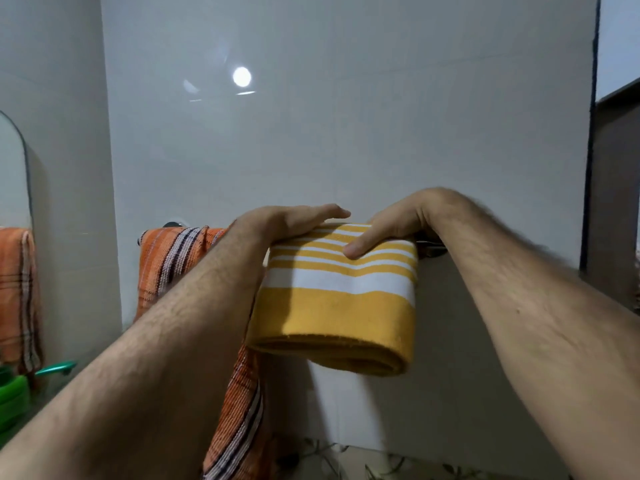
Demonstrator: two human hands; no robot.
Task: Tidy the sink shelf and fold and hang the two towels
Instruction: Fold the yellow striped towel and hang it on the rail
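Against the pale grey tiled wall, the largest thing in play was the folded yellow cotton towel with white stripes, draped over a chrome wall rail whose bracket showed only at the towel's right edge. Left of that yellow towel, an orange woven towel with dark and white stripes hung over the same rail, its lower part trailing down below the yellow towel behind the left forearm. Further left of the yellow towel, a rounded mirror showed the orange cloth in reflection, with a green plastic item beneath it.

The left hand lay flat with straight fingers pressing the top of the yellow towel. The right hand curled over the towel's top right, thumb on the front face, the other fingers hidden behind, so it appeared to be gripping the fold over the rail.

The yellow towel's long axis ran side to side along the rail, stripes parallel to it, and the folded bottom edge faced downward, tilted slightly lower on the right.

By my judgement, the step in hand was settling this towel on the rail. Doing it well would call for levelling the bottom fold, smoothing the top flat, and keeping it just beside the orange towel rather than overlapping it.
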